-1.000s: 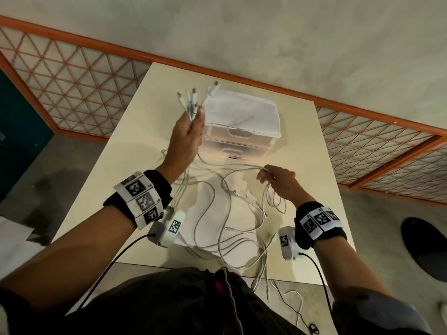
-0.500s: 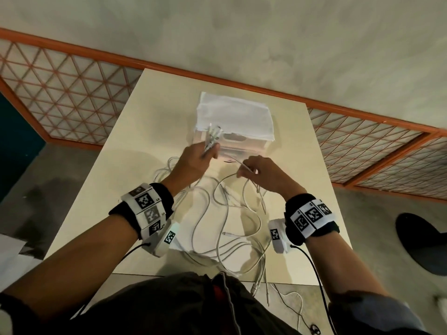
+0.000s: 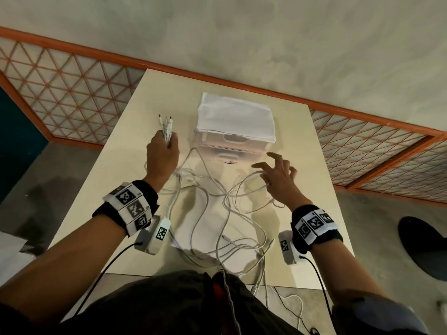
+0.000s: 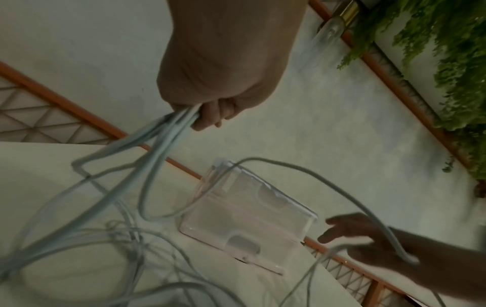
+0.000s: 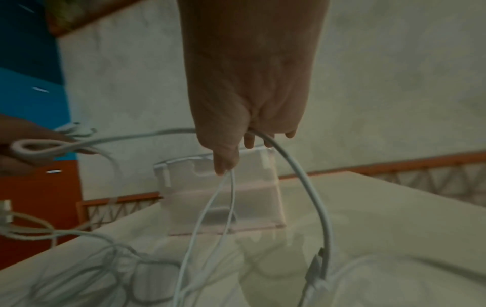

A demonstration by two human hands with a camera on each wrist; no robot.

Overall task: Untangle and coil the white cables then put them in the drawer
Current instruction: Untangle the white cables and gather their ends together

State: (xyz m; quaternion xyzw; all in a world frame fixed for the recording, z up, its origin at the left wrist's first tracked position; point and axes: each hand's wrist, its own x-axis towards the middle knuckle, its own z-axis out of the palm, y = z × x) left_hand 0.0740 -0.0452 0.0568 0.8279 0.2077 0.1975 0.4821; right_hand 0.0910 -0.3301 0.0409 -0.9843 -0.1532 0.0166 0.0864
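Several white cables (image 3: 212, 213) lie tangled on the cream table (image 3: 116, 170), in front of a translucent drawer unit (image 3: 232, 143) whose drawers are closed. My left hand (image 3: 163, 151) is raised left of the unit. It grips a bundle of cable ends (image 3: 165, 124) with the plugs sticking up, and strands trail from the fist (image 4: 207, 118) down to the tangle. My right hand (image 3: 275, 172) hovers at the unit's front right corner with fingers spread. One cable loop (image 5: 297, 172) is draped across its fingers (image 5: 247, 141).
A white cloth (image 3: 235, 114) covers the unit's top. Some cables (image 3: 262, 284) hang over the table's near edge to the floor. An orange lattice railing (image 3: 72, 97) runs behind and beside the table. A dark round object (image 3: 425, 247) lies on the floor at right.
My left hand has carried the plug ends left, away from the drawer front. My right hand has moved right and spread its fingers, drawing a cable loop out with it.
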